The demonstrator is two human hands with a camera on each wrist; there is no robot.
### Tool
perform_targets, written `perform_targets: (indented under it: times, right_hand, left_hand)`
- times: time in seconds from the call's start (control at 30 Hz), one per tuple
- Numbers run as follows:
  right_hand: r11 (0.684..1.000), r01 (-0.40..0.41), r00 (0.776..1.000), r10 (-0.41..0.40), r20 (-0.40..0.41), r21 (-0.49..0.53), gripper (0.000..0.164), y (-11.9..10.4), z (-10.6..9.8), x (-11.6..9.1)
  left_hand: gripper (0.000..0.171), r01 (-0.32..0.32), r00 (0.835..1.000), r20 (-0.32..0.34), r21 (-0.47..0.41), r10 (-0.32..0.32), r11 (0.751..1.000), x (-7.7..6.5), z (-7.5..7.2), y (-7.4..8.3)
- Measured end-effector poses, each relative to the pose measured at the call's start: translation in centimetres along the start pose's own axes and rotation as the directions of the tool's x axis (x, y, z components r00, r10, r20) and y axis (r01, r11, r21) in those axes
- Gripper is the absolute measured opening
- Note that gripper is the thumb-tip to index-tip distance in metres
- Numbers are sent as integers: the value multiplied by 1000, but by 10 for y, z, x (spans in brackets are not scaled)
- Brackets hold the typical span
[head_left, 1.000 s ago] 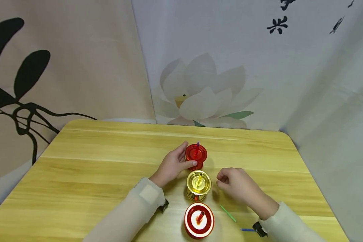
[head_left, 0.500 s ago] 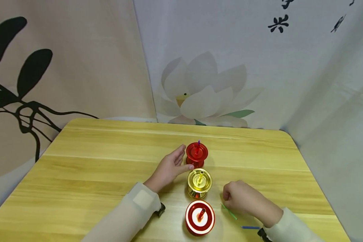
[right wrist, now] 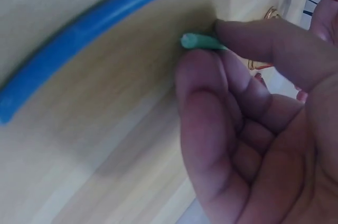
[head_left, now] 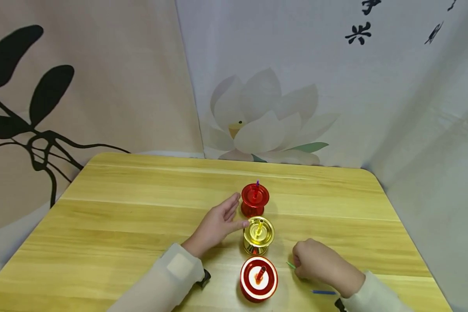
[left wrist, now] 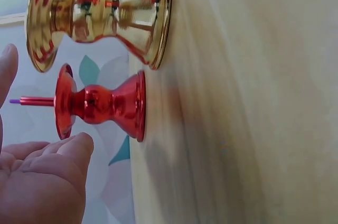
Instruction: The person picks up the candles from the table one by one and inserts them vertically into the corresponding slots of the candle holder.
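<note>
At the near right of the worktop (head_left: 140,238), beyond a blue stick (head_left: 323,292), the right hand (head_left: 321,265) pinched a green stick (right wrist: 199,41) (light, smooth, probably brittle: best held mid-length, gently!). Farther off, the left hand (head_left: 212,226), fingers extended, gripped nothing beside the gold holder (head_left: 252,236) and the red holder (head_left: 249,198) beyond.

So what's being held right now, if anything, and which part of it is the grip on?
A green stick: the right grip pinches it, seemingly partway along, an end showing on either side. The left grip holds nothing.
</note>
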State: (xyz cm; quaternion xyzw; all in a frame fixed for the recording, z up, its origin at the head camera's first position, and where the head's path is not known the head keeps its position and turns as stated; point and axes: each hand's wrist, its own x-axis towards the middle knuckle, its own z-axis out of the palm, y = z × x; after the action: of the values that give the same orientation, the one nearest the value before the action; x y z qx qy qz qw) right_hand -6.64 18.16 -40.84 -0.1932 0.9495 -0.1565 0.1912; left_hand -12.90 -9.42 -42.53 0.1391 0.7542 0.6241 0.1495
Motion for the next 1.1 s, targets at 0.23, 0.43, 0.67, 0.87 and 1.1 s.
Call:
perform_targets:
  times: [0.23,0.43,0.67,0.87,1.1]
  right_hand:
    - [1000,11,1000,-11,-5,21,23,3,1,-2]
    - [1000,21,999,-21,-26,12,23,5,3,-2]
    - [996,80,991,-75,-115,45,22,8,5,-3]
    - [989,100,982,-80,-171,112,19,8,6,-4]
    - [974,106,957,-46,-286,199,16,6,9,-3]
  left_hand:
    - [97,16,996,84,-5,-16,1000,-13,8,1]
    - [97,0,991,134,-30,4,1000,-18,18,0]
    - [95,13,990,142,7,-14,1000,-20,27,0]
    - [95,8,990,144,23,-11,1000,-19,32,-1]
    - [93,17,991,131,34,-22,999,-18,34,-3]
